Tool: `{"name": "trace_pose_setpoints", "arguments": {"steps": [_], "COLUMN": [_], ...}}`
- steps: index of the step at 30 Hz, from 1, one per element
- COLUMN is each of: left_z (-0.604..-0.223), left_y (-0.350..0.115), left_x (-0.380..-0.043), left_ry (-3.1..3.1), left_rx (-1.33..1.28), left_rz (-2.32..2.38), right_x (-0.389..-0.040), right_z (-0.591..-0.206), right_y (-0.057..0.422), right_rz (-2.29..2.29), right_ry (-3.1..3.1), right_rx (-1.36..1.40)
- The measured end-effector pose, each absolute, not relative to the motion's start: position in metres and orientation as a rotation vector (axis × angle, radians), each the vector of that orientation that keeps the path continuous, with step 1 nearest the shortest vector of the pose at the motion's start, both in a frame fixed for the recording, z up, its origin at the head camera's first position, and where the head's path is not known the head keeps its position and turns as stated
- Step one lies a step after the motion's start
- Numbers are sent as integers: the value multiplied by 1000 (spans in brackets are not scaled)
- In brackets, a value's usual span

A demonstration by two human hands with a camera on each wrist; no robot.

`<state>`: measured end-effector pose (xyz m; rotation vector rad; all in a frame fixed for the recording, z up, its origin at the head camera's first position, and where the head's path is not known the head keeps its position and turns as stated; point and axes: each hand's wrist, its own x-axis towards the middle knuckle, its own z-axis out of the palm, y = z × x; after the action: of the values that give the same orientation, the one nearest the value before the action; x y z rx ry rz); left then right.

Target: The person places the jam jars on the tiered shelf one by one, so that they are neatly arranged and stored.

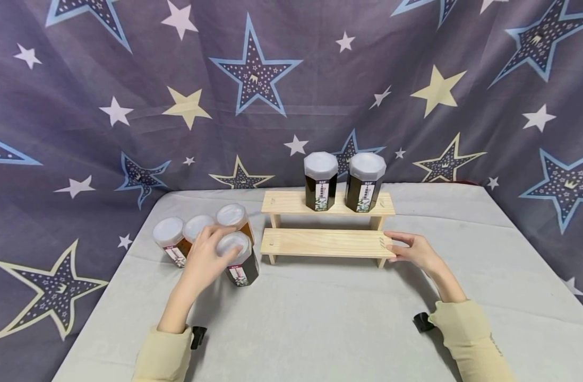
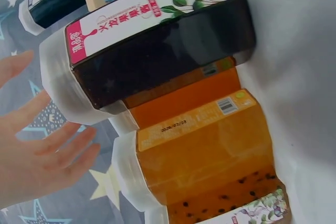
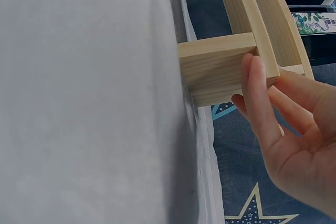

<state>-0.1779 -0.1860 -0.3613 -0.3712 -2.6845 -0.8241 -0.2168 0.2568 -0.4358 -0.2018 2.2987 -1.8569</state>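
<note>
1. The near dark jar (image 1: 241, 266) stands upright on the tablecloth (image 1: 329, 323), just left of the wooden stand (image 1: 320, 243).
2. The left hand (image 1: 206, 259) reaches over its lid, thumb and fingers spread around it; whether they touch it, I cannot tell.
3. The right hand (image 1: 416, 250) pinches the right end of the stand's near, lower step between thumb and fingers.
4. Three amber jars (image 1: 234, 216) cluster left of and beyond the dark one, on the cloth.
5. Two more dark jars (image 1: 320, 183) stand side by side on the far, upper step.
6. The work looks partway along — two jars are up on the stand, while four, including the one under the left hand, are off it.
7. In the head view the left hand hides most of the middle amber jar; the left wrist view cuts off the leftmost one. Some right fingertips are hidden behind the wood.
</note>
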Motion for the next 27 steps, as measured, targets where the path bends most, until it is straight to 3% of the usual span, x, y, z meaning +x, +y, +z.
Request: {"name": "trace_pose_setpoints", "arguments": {"steps": [27], "left_z": [-382], "left_y": [-195], "left_x": [-169], "left_ry": [-2770], "left_rx": [-347], "left_rz": [-894], "right_x": [-217], "right_z": [-436], "right_y": [257], "right_rz": [-1872], "right_ry": [2282], "right_rx": [-198]}}
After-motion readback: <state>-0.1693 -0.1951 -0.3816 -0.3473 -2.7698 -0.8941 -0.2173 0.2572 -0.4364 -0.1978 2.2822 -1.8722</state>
